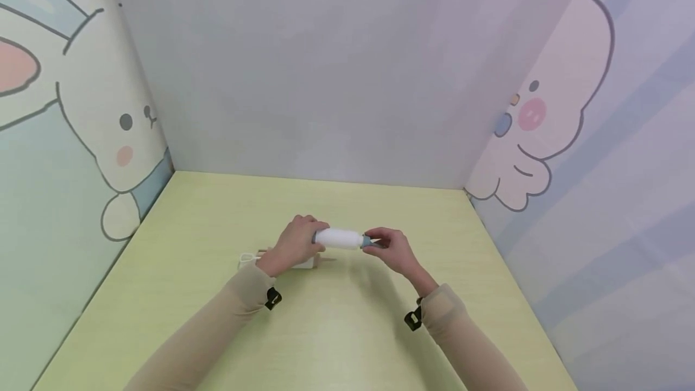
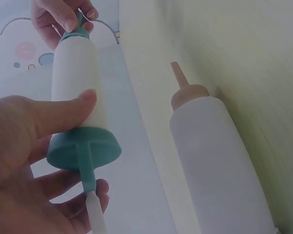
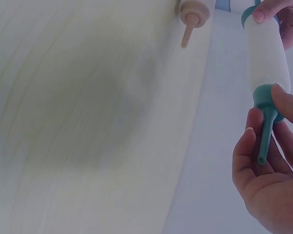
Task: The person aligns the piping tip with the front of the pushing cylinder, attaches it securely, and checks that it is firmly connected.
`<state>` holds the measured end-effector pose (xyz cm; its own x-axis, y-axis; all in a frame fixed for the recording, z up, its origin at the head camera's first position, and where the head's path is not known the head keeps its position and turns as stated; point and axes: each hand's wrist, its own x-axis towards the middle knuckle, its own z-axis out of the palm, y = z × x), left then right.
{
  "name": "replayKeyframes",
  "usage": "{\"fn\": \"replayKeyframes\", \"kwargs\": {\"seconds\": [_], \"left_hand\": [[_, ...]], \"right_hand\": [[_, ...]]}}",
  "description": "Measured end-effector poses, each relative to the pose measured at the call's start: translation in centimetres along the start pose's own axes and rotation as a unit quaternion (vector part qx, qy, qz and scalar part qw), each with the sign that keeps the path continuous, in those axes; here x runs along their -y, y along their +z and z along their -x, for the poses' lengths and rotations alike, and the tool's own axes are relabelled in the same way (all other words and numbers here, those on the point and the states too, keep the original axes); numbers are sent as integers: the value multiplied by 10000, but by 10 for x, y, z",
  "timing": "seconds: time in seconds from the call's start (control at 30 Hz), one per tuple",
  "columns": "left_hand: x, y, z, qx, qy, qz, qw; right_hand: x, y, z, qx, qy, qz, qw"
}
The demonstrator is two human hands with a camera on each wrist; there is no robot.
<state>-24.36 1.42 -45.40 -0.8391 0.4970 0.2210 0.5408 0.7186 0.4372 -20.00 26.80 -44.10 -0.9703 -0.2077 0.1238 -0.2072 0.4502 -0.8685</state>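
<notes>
A white syringe-like tube (image 1: 339,238) with teal ends is held roughly level between both hands over the table. My left hand (image 1: 295,243) grips its left end, thumb along the barrel beside the teal flange (image 2: 63,148); a teal rod with a white tip runs out below the flange in the left wrist view. At the other end, my right hand (image 1: 396,249) pinches the teal nozzle cap (image 3: 263,97) between thumb and fingers, its thin spout pointing toward the palm. A second white tube (image 2: 215,161) with a brownish nozzle lies on the table, partly hidden behind my left hand.
The pale yellow-green tabletop (image 1: 336,330) spreads under both arms. A grey back wall (image 1: 326,77) and side walls with cartoon animals, a rabbit (image 1: 108,119) on the left, enclose it. A white loop handle (image 1: 247,258) shows left of my left wrist.
</notes>
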Motion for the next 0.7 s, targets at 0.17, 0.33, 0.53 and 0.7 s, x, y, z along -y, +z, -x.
{"fn": "replayKeyframes", "kwargs": {"seconds": [0.17,0.33,0.53,0.7], "left_hand": [[-2,-1,2,-34,64,61,10000],[-2,-2,2,-65,129,9,9999],[-3,-5,2,-15,177,-10,9998],[-3,-5,3,69,225,-44,9997]], "right_hand": [[0,1,-1,17,-83,39,10000],[-20,3,-7,-71,-157,85,9998],[-35,6,-11,-198,-139,26,9997],[-37,8,-10,-237,-203,177,9994]]}}
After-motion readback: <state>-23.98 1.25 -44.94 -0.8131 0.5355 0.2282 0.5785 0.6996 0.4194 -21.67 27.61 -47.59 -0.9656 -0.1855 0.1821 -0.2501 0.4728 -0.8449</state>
